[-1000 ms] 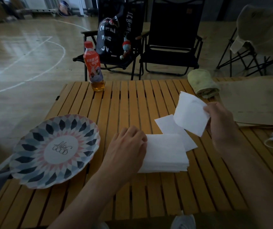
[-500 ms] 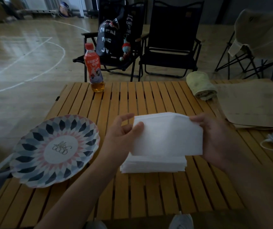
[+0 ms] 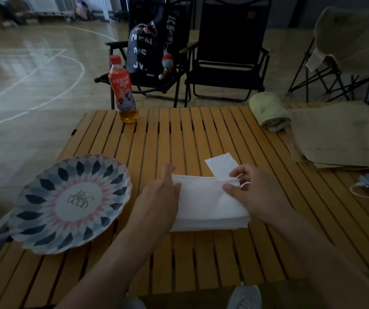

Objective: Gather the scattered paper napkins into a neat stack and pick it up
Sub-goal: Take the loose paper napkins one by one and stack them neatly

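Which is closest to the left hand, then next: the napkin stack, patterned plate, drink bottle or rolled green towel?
1. Napkin stack: touching the left hand, on its right side.
2. Patterned plate: just left of the hand.
3. Drink bottle: far edge of the table, left side.
4. Rolled green towel: far edge, over on the right.

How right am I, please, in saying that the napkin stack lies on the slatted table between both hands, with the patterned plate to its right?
Not quite: the head view shows the patterned plate to the left of the napkin stack. The rest holds: the stack lies on the slatted table between the left hand and the right hand.
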A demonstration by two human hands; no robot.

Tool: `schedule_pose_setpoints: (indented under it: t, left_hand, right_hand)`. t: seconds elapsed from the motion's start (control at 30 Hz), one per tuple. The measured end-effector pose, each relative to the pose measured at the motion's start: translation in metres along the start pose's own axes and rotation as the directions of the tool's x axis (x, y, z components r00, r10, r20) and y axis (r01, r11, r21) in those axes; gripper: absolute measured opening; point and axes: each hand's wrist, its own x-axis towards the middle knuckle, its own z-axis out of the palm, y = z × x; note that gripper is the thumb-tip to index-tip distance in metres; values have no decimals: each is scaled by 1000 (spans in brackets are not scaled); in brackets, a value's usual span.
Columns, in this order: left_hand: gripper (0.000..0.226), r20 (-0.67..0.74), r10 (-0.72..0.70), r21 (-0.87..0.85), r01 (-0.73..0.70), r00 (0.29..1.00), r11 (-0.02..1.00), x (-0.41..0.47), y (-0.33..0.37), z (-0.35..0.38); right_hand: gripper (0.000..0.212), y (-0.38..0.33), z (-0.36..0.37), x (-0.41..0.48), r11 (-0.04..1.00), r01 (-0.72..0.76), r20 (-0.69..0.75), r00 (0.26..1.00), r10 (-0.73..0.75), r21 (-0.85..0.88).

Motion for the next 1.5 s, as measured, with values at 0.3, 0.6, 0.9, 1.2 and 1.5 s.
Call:
schedule_pose_setpoints:
  t: [0.3, 0.6, 0.9, 1.2, 1.5]
  left_hand:
    - [23, 1, 22, -1, -22, 1000, 1000, 0, 2, -6]
    - [44, 23, 114, 338, -116, 993, 934, -7, 5, -5]
    - [76, 259, 390, 440, -467, 884, 767, -10, -3, 16]
    - [78, 246, 401, 444, -470, 882, 763, -12, -5, 19]
    - [77, 247, 395, 422, -466, 885, 778, -11, -3, 16]
  right_hand:
    - [35, 2, -6, 4, 992, -12, -10, 1000, 14, 123]
    - [46, 7, 3, -3, 977, 1, -51, 999, -12, -213]
    - [11, 18, -6, 9, 866, 205, -143, 944, -299, -455]
    - [38, 52, 0, 34, 810, -151, -98, 988, 115, -566]
    - [12, 55, -2, 44, 923, -270, 16, 958, 285, -273]
